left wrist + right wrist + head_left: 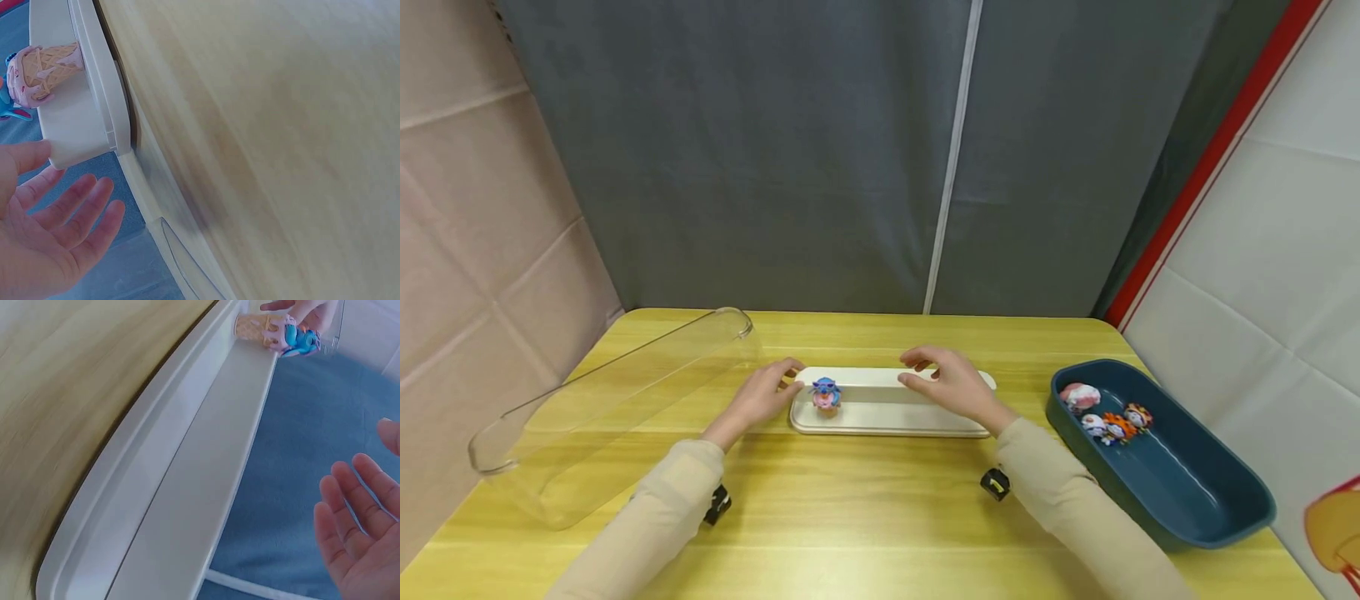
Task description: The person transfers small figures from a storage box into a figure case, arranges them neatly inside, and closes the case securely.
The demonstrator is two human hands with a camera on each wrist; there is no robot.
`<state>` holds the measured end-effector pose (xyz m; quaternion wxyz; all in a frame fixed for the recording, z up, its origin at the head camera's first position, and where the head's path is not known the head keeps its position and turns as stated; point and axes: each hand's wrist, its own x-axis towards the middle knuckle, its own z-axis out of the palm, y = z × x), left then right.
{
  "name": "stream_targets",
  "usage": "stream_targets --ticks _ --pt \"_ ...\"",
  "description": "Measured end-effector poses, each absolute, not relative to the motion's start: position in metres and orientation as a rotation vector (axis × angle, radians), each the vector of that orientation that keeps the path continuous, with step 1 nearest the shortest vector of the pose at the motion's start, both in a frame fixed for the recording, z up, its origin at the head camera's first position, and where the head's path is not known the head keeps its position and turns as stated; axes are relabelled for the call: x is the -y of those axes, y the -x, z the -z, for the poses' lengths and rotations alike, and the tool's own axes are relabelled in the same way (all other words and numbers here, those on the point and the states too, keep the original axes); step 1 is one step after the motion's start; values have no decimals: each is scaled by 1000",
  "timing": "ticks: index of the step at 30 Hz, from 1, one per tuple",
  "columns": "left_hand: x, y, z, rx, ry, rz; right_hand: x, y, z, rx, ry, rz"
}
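Figurine [827,400] in blue and pink, shaped like a character on an ice cream cone, stands upright near the left end of the long white stand [910,416] in the middle of the counter [865,508]. Judging by this layout, the step in hand is arranging figurines on the stand, with this first one seemingly placed. The next move probably calls for the right hand [951,385] to reach right into the dark blue bin [1187,475], where several small figurines [1118,427] lie, and pick out another.

Both forearms slant inward from the near side. The left hand [760,395] is at the stand's left end, just beside the figurine, fingers spread and loosely bent, holding nothing; whether its thumb touches the stand is unclear. The right hand hangs over the stand's right half, palm turned inward, fingers relaxed and likewise holding nothing. A clear cover [625,408] lies on the left, apart from the stand.
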<state>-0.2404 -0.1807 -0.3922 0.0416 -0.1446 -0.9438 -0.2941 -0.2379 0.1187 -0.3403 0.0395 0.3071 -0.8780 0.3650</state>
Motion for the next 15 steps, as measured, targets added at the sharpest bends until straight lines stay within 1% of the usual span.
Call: stream_targets --ticks 15 --pt "182 241 392 2879 464 902 -162 233 328 2689 -907 -1016"
